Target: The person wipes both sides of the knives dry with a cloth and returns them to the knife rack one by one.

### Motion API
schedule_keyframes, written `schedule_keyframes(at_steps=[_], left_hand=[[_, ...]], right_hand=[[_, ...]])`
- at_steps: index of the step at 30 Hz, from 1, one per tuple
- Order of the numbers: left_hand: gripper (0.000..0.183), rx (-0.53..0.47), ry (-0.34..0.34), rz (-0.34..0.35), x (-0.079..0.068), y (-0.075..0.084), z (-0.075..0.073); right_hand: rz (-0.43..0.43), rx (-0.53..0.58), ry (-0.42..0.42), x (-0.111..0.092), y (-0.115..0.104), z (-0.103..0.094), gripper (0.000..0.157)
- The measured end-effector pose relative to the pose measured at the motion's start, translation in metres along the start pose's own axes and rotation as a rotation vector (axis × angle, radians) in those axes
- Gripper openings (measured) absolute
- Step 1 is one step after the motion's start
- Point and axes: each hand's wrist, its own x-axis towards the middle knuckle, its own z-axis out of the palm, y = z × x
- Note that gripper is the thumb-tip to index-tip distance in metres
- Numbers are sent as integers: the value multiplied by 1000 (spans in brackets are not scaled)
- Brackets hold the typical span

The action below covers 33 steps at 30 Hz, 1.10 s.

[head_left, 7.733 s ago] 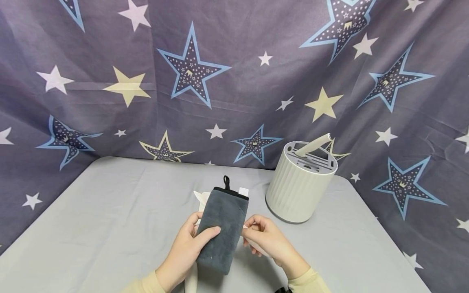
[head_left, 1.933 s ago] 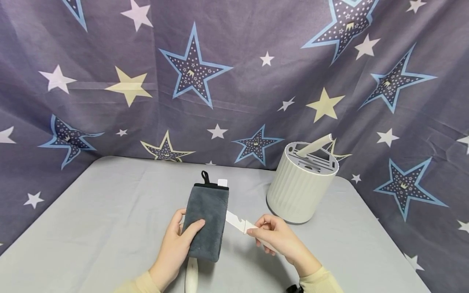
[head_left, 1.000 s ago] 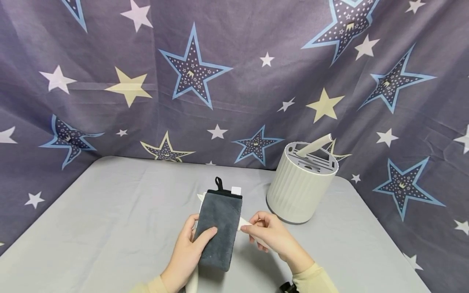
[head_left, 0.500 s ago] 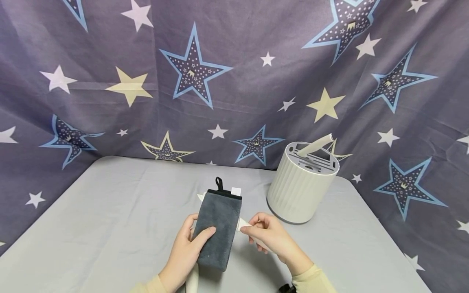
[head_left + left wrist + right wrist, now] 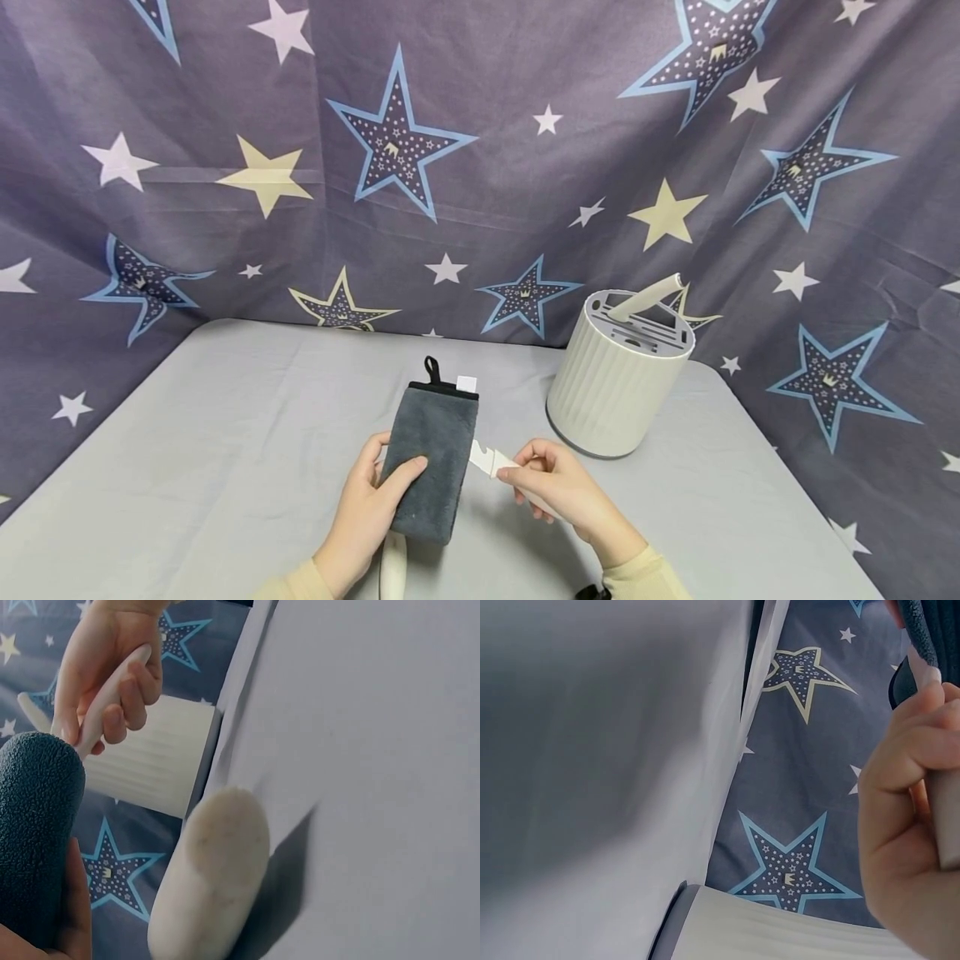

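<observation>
My left hand grips a folded dark grey cloth, thumb on its front face. The cloth has a black hanging loop and a white tag on its top edge. A white-bladed knife runs behind or into the cloth; only the notched blade part near the handle shows on the right. My right hand holds the knife's cream handle, curled around it. Below the cloth, another cream handle lies on the table; it appears large in the left wrist view, and its other end is hidden.
A ribbed cream knife block with slots in its top stands at the back right of the table. One cream handle sticks out of it. Grey cloth covers the table, and a star-patterned curtain hangs behind.
The cloth and left hand have shifted left from half a second ago. More of the blade shows by the right hand, and the pointed tip at the cloth's left is now hidden.
</observation>
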Motion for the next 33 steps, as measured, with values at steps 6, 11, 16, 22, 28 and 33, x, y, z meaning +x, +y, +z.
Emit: schedule_keyframes(at_steps=[6, 11, 16, 22, 28, 33], left_hand=[[39, 15, 7, 7, 4, -1, -5], [39, 17, 24, 9, 6, 1, -11], [38, 25, 55, 19, 7, 3, -14], [40, 50, 125, 37, 10, 4, -18], [43, 45, 198, 75, 11, 8, -19], [42, 30, 249, 87, 11, 9, -18]], right_hand=[[-5, 0, -4, -2, 2, -2, 23], [-5, 0, -3, -3, 2, -4, 26], [-10, 4, -7, -4, 4, -5, 30], [6, 3, 5, -3, 6, -5, 29], [23, 21, 17, -3, 6, -4, 28], [16, 82, 30, -2, 6, -1, 28]])
